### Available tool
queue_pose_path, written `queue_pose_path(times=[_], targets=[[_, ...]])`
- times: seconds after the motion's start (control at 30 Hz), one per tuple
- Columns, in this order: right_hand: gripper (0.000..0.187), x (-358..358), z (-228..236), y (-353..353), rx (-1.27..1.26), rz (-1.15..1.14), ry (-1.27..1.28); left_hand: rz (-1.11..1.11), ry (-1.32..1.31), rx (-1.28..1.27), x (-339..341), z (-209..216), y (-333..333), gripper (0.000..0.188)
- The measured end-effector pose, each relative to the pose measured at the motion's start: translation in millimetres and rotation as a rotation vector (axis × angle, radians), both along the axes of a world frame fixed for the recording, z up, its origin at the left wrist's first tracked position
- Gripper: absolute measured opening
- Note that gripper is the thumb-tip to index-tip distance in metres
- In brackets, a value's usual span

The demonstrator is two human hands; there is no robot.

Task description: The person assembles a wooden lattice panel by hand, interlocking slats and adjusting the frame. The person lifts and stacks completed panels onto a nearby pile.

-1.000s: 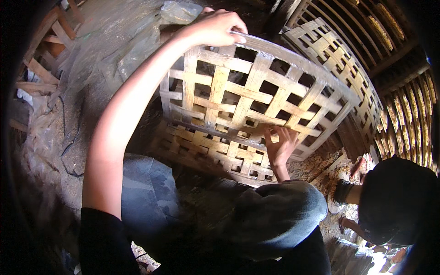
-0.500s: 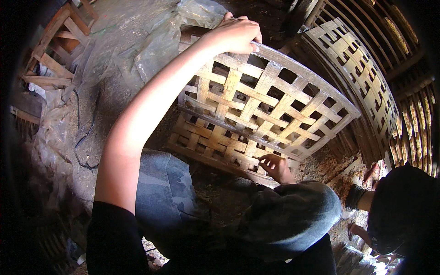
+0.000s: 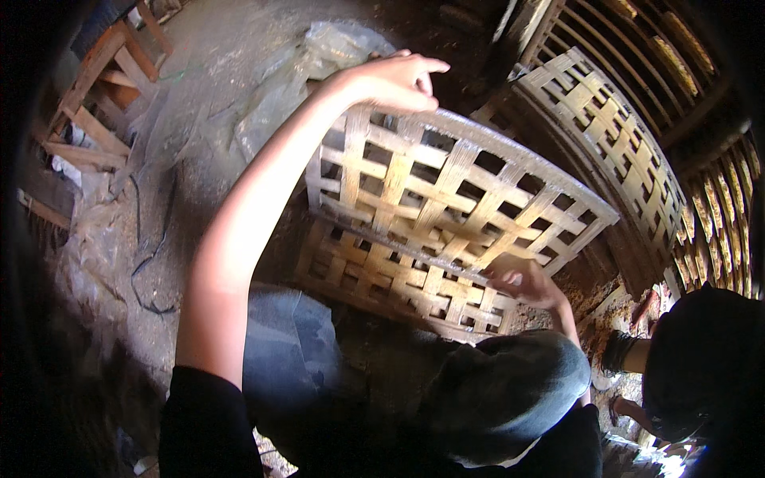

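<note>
A woven slat panel (image 3: 446, 179) with a pale lattice and a greyish rim stands tilted up in front of my knees. My left hand (image 3: 394, 82) reaches over its top edge and grips the rim, thumb on the near side, index finger sticking out. Below it, nearer to me, lies a second woven lattice panel (image 3: 382, 267), partly in shadow. My right hand (image 3: 526, 283) is at the upper panel's lower right edge, its fingers curled and somewhat blurred. Whatever they may hold is too small or hidden to make out.
More woven panels (image 3: 610, 135) lean in a stack at the right, by a slatted wall (image 3: 721, 215). A person in dark clothes (image 3: 701, 366) sits close on my right. Plastic sheeting (image 3: 275, 119) covers ground beyond my left arm; a wooden frame (image 3: 100, 119) stands far left.
My right hand has moved up and right, from the lower panel to the upper panel's lower edge. My left hand and the upper panel's top edge have come slightly lower; the index finger now sticks out.
</note>
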State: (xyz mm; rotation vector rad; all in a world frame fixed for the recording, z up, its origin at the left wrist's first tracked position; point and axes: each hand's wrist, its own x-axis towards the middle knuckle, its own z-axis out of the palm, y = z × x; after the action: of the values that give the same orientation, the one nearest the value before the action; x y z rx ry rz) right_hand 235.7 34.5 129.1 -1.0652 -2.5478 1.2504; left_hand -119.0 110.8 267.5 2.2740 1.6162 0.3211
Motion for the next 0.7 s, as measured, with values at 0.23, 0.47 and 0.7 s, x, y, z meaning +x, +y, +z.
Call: queue_pose_path(times=[0.23, 0.47, 0.7], targets=[[0.032, -8.8, 50.1, 18.6, 0.186, -0.317, 0.185, -0.063, -0.081, -0.205, -10.2, 21.0, -1.0, 0.024], [0.046, -17.9, -0.3, -3.3, 0.850, -0.365, 0.135, -0.103, -0.046, -0.324, 1.5, 48.2, -19.8, 0.025], [0.058, -27.3, -32.4, -28.4, 0.878, -0.419, 0.186, -0.117, -0.020, -0.439, -2.1, 54.4, -32.4, 0.018]])
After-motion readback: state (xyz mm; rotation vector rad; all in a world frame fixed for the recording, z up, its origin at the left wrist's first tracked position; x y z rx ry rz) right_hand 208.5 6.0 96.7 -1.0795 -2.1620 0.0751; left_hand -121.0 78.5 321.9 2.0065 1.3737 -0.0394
